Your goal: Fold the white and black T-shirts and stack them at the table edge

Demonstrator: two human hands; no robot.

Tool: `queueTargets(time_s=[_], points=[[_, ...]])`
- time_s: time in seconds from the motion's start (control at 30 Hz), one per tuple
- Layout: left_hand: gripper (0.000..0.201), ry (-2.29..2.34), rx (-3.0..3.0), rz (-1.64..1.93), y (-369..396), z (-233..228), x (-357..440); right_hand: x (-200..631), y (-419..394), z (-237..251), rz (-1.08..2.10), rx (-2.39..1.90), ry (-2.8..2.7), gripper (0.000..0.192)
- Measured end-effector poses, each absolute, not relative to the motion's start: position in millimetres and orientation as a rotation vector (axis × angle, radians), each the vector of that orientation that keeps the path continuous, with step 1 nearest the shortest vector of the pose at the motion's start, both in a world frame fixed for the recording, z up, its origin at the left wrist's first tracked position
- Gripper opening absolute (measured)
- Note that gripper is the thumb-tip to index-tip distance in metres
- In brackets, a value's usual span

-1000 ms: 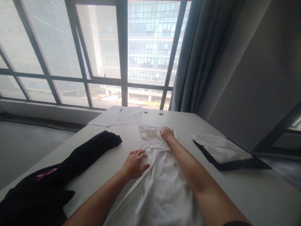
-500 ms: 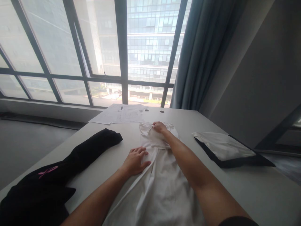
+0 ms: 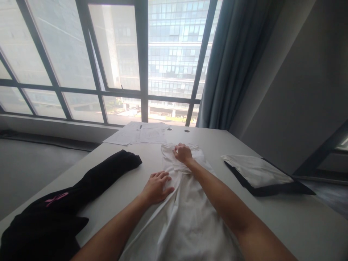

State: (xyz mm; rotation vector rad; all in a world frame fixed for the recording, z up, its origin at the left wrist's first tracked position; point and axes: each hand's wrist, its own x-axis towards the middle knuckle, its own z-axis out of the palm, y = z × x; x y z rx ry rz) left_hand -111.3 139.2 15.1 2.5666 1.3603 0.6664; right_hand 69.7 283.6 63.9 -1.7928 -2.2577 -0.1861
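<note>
We see a pale counter running toward a big window with a grey curtain at its right. A white garment lies lengthwise down the counter's middle. A black garment sprawls at the left, and a folded white cloth sits on a dark one at the right. Papers lie at the far edge. Our left hand presses flat, fingers spread, on the white garment's left edge; our right hand curls over its bunched far end.
</note>
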Motion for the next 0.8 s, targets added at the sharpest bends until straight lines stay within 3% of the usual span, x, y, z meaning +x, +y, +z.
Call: queueTargets(time_s=[0.1,0.3,0.53,0.8], points=[[0.037,1.367,2.572,0.672,139,14,-111,58,259,68,-0.086,-1.893,-2.470,0.043],[0.035,1.366,2.581,0.683,138,14,-111,54,246,73,-0.022,-2.020,-2.468,0.032],[0.034,1.353,2.592,0.707,140,12,-112,65,244,78,0.171,-1.778,-2.423,0.033],[0.034,1.359,2.588,0.696,140,12,-112,92,254,57,0.273,-2.061,-2.410,0.059]])
